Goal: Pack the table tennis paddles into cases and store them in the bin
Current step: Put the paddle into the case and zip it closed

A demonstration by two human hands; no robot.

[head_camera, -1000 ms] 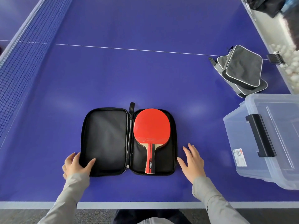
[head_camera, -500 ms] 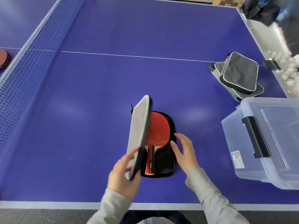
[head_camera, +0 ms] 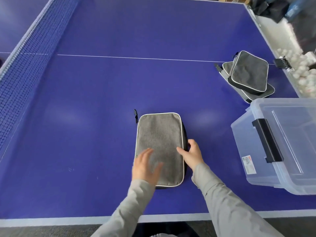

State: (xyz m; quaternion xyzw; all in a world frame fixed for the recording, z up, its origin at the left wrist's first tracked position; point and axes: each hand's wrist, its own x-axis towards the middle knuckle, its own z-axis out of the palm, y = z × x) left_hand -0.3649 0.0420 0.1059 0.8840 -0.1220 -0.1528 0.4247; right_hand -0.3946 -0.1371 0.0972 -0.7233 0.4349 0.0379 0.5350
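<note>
Case: the grey case (head_camera: 159, 147) lies folded flat on the blue desk (head_camera: 85, 134), white piping round its edge, near the front rim, a black strap poking out at its far left corner.
Paddle: out of sight — nothing of it shows around the folded case.
Left hand: the left hand (head_camera: 145, 166) is over the near left part of the case, fingers straight and spread; it is blurred, so whether the palm touches the fabric, cannot tell.
Right hand: the right hand (head_camera: 192, 153) is at the case's right edge, thumb on the grey top, fingers curled down round the side — that grip pinches the edge.
Sleeves: light grey on both arms.
Bin: the clear plastic bin (head_camera: 253, 178) sits at the right of the desk, well apart from the case, a black latch on its lid.
Other cases: two more grey cases (head_camera: 248, 74) are stacked beyond the bin, the top one lying askew.
Net: the net (head_camera: 25, 65) runs along the left.
Balls: white balls (head_camera: 306, 77) are heaped off the desk's right edge.
</note>
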